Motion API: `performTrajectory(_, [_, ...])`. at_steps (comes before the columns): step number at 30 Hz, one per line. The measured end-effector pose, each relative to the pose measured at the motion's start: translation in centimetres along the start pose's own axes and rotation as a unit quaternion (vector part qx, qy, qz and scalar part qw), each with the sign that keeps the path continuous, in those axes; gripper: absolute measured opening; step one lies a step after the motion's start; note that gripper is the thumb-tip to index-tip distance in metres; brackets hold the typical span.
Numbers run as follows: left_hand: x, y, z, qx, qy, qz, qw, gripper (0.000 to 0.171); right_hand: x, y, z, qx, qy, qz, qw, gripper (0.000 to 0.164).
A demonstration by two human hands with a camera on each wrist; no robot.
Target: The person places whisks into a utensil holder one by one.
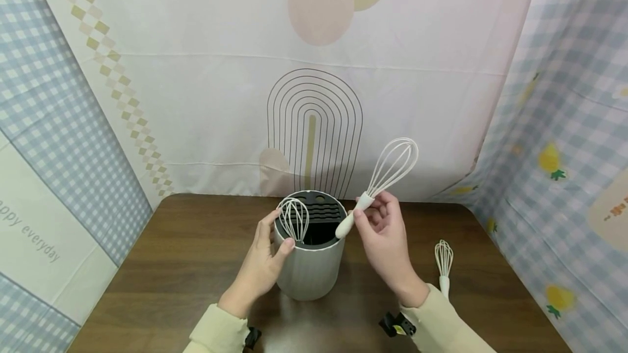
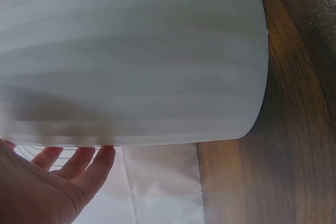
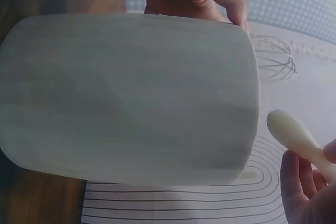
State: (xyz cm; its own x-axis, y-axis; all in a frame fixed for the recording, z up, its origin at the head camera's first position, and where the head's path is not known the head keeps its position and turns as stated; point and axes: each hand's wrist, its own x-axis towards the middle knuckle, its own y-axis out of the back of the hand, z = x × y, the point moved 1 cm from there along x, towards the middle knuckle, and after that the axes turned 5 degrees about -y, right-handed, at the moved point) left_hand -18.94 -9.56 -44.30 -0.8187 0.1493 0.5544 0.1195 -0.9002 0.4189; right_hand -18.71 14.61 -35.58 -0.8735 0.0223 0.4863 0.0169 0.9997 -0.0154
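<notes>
A grey ribbed utensil holder (image 1: pixel 309 271) with a black slotted insert stands on the brown table (image 1: pixel 162 266). My left hand (image 1: pixel 278 232) grips its left side, thumb on the front of the rim; the left wrist view shows the holder wall (image 2: pixel 131 56) above my palm. A small wire whisk (image 1: pixel 294 219) stands upright in the holder. My right hand (image 1: pixel 365 210) pinches the handle of a larger white whisk (image 1: pixel 390 170), wires tilted up to the right. The whisk's handle end (image 3: pixel 294 135) hovers just above the holder's right rim.
Another small whisk (image 1: pixel 444 263) lies on the table to the right of my right forearm. Patterned cloth backdrops close in the table at the back and on both sides. Bare table lies left of the holder.
</notes>
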Motion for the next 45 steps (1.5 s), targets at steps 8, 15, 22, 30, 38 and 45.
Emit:
performTrajectory(8, [0.0,0.0,0.1,0.005,0.003,-0.001,1.0000,0.067,0.2,-0.9,0.4,-0.026,-0.013,-0.019,0.999,0.045])
performTrajectory(15, [0.0,0.1,0.2,0.006,0.000,-0.001,1.0000,0.066,0.2,-2.0,-1.3,-0.052,-0.030,-0.026,0.998,0.043])
performTrajectory(22, [0.0,0.0,0.3,0.006,0.000,0.000,1.0000,0.066,0.0,-2.7,-2.0,-0.078,-0.032,-0.035,0.996,0.045])
performTrajectory(30, [0.0,0.0,0.2,0.004,0.004,-0.001,1.0000,0.067,-0.4,-3.1,-2.0,-0.125,0.008,-0.059,0.990,0.049])
performTrajectory(38, [0.0,0.0,0.2,0.008,0.002,0.001,1.0000,0.067,-0.9,-3.4,-2.1,-0.178,0.084,-0.103,0.975,0.054])
performTrajectory(45, [-0.1,-0.1,0.0,0.009,-0.002,0.002,1.0000,0.067,-0.9,-2.9,0.2,-0.204,0.112,-0.123,0.965,0.060])
